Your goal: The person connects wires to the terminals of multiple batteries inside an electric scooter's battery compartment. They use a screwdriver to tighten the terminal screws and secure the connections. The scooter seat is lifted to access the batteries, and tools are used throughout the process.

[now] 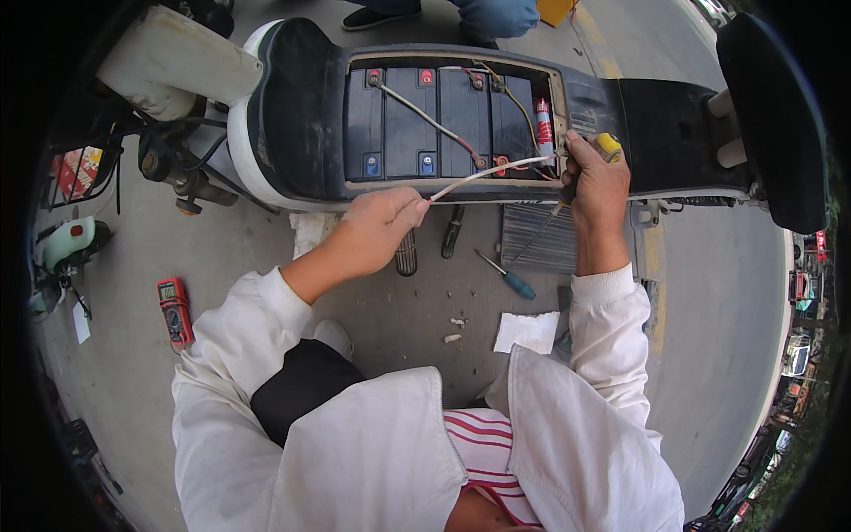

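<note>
My left hand (387,223) pinches one end of a white cable (488,171) just outside the near rim of an electric scooter's battery bay (459,187). The cable's other end is at the fingers of my right hand (595,169), which also holds a screwdriver with a yellow and black handle (607,147), its shaft slanting down to the left. Several black batteries (410,123) sit side by side in the bay, with red and blue terminals. Another white cable (425,116) runs diagonally across them. A thin yellow wire (522,106) and a red-and-white tube (544,126) lie at the right end.
On the ground are a teal-handled screwdriver (517,284), a black-handled tool (453,233), a white sheet (526,332), small scattered bits and a red multimeter (175,312). The scooter's seat back (771,126) rises at right. Another person's legs (495,18) are beyond the scooter.
</note>
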### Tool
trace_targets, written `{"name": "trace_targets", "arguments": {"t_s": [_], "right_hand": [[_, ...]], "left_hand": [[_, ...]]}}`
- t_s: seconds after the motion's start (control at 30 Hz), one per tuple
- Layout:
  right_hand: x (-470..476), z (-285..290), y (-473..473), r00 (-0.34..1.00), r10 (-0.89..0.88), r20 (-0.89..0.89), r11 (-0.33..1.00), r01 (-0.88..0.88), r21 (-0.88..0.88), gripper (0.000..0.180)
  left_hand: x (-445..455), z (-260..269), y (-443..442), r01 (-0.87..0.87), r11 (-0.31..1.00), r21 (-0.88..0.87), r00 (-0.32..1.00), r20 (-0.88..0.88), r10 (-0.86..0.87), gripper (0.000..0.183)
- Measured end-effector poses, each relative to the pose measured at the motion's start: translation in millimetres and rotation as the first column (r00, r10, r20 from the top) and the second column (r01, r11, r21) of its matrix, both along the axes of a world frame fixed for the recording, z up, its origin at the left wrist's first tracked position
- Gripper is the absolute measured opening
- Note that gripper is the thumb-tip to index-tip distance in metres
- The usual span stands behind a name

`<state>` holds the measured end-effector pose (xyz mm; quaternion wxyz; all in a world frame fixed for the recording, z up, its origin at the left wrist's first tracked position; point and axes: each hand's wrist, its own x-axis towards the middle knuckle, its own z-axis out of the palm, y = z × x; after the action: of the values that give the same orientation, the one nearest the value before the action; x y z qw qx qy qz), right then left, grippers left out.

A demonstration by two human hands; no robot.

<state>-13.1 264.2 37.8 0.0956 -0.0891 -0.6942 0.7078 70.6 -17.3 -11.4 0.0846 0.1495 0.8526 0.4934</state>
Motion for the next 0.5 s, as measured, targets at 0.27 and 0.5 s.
{"name": "trace_targets", "arguments": {"t_s": [0.27,0.5], "right_hand": [[-33,-21,-15,0.985,0.154,0.083,0.951,-0.125,-0.282,0.013],[-65,-5,-29,0.978,0.193,0.079,0.977,-0.184,-0.105,0.022]], "left_hand": [[-1,-6,-15,-0.360,0.802,0.476,0.869,0.484,0.102,0.023],[-2,-13,-23,-0.410,0.598,0.689,0.872,0.489,0.036,0.029]]}}
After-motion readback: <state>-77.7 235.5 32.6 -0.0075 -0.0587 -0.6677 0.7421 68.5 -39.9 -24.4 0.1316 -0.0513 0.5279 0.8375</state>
